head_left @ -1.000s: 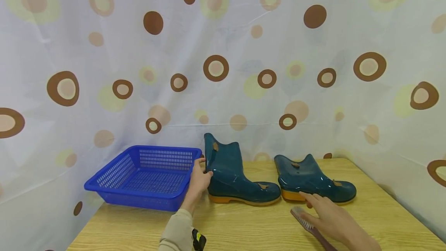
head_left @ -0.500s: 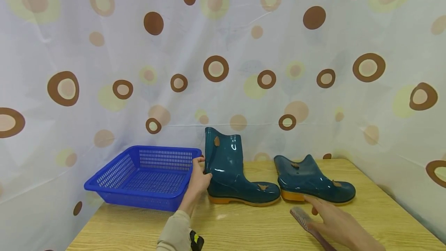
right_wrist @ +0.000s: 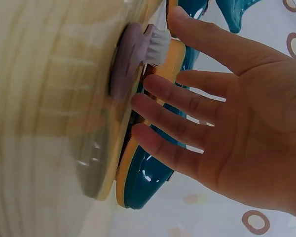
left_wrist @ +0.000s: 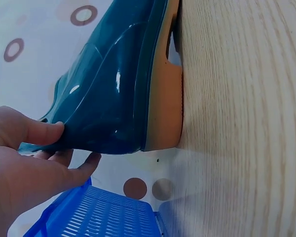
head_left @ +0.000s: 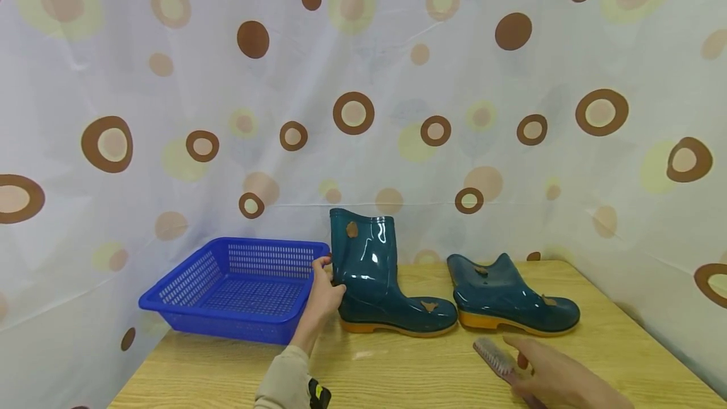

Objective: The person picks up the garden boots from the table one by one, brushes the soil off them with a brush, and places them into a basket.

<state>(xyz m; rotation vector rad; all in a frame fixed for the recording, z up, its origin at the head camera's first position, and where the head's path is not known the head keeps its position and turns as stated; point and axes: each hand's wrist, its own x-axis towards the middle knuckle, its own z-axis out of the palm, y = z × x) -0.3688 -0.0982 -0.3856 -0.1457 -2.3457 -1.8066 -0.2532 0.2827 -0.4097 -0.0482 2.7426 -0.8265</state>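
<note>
A dark teal rubber boot [head_left: 366, 264] with an orange sole and brown patches stands upright on the table. My left hand [head_left: 322, 296] grips the back of its ankle, thumb on the near side, as the left wrist view shows on the boot [left_wrist: 106, 94]. To its right, the second rubber boot [head_left: 500, 295] sits with its shaft slumped low. In front of that boot lies a scrub brush [head_left: 493, 356], white bristles up. Over its handle hovers my right hand [head_left: 559, 374]; in the right wrist view its fingers are spread, apart from the brush [right_wrist: 124, 64].
A blue plastic basket [head_left: 238, 327] with slotted walls stands at the left, close beside my left forearm. A white curtain [head_left: 392, 163] with brown and yellow circles hangs behind and beside the wooden table [head_left: 397, 371].
The left boot's shaft has straightened from a sagging fold to upright, my left hand staying on it. My right hand has drawn back from the right boot's heel, down toward the brush handle.
</note>
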